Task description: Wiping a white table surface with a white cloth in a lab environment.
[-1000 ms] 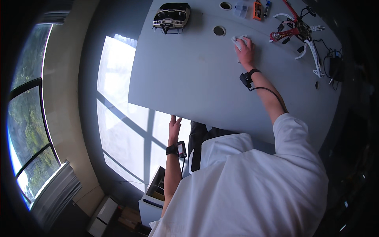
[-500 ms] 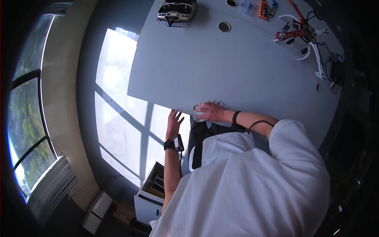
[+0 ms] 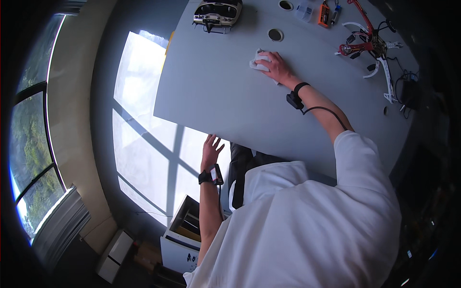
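My right hand (image 3: 277,67) presses a pale grey cloth (image 3: 258,61) flat on the grey table (image 3: 206,81), a little below a round cable hole. The fingers curl over the cloth, and part of it sticks out to the left of them. At the table's near edge, my left hand (image 3: 211,150) rests with its fingertips touching the edge and its fingers spread, holding nothing. Both wrists wear black bands with small devices and cables.
A remote controller (image 3: 217,14) stands at the far left of the table. A red and white drone frame (image 3: 367,48) with wires lies at the right. An orange battery (image 3: 324,14) and a clear plastic box (image 3: 304,11) lie at the back. Below left is a white drawer cabinet (image 3: 177,247).
My right hand has moved away from the near edge, up across the table toward the round hole, with the cloth under it. The left hand has stayed at the edge.
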{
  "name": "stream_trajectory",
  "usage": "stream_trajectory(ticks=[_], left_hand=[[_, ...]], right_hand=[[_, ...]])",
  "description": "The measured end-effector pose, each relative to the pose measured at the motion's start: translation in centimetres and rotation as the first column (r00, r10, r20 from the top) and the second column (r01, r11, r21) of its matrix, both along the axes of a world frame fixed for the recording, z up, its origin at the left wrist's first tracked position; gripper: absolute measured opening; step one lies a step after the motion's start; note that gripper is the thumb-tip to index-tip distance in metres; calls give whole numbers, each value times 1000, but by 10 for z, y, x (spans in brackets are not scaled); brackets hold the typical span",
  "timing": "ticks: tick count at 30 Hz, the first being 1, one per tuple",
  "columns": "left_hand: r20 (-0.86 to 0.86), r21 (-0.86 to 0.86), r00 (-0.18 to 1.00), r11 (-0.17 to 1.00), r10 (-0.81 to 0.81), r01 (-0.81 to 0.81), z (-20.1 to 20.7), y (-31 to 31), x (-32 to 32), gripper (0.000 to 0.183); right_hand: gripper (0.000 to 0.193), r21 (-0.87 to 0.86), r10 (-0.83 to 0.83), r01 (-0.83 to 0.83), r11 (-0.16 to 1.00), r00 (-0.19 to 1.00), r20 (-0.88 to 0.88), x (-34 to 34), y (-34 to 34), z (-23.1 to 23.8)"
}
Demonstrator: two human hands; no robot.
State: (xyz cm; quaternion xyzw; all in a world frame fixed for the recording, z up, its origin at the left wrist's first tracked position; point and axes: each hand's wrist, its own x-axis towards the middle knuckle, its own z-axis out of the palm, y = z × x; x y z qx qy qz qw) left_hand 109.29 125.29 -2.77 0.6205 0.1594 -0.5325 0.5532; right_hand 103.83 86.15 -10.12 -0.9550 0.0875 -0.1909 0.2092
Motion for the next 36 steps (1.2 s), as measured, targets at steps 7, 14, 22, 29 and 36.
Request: stream_trajectory(ticks=[7, 14, 22, 29, 36], left_hand=[[-86, -54, 993, 995, 83, -88, -12, 9, 5, 52], [-126, -162, 988, 981, 87, -107, -8, 18, 8, 52], [-278, -208, 951, 958, 137, -199, -8, 21, 15, 59], [-319, -234, 935, 944, 153, -234, -8, 25, 14, 68], [-367, -231, 914, 935, 173, -270, -13, 35, 16, 74]], right_hand=[[35, -72, -427, 423, 903, 904, -38, 25, -21, -1], [42, 17, -174, 178, 984, 975, -136, 27, 100, 8], [38, 121, 317, -301, 946, 938, -144, -9, 248, 25], [38, 128, 454, -443, 888, 887, -86, -2, 230, 19], [36, 162, 63, -35, 986, 983, -173, 62, 92, 13]])
